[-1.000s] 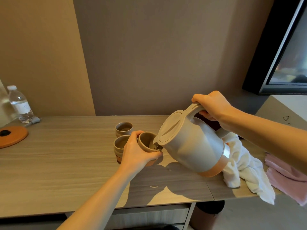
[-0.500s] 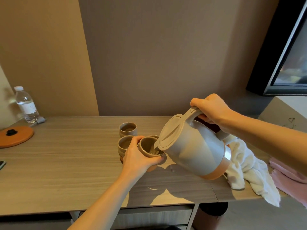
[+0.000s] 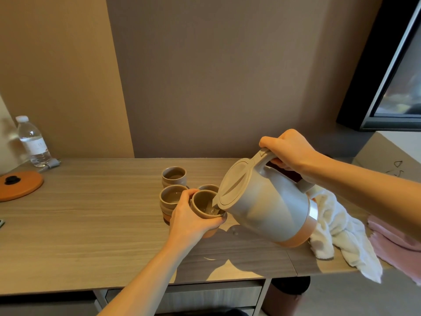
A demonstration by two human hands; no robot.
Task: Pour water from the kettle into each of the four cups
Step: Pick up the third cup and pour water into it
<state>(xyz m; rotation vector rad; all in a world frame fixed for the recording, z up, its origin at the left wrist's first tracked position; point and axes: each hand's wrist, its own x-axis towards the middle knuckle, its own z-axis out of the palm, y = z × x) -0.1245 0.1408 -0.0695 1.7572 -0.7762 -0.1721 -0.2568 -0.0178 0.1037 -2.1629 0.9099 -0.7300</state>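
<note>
The left hand (image 3: 191, 221) gripped the near cup (image 3: 206, 207), tilting it toward the spout, while the right hand (image 3: 289, 149) clasped the tipped kettle (image 3: 266, 206) by its handle above the surface (image 3: 91, 224), probably limiting spills.

Premises appear to be a hotel room: wood-grain desk (image 3: 91, 224) against plain wall, wall-mounted television (image 3: 396, 71) upper right, complimentary-style water bottle (image 3: 33, 142) far left.

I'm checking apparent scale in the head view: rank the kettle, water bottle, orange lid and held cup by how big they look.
1. kettle
2. orange lid and water bottle: look alike, unsure
3. held cup, partly covered by the left hand
</note>
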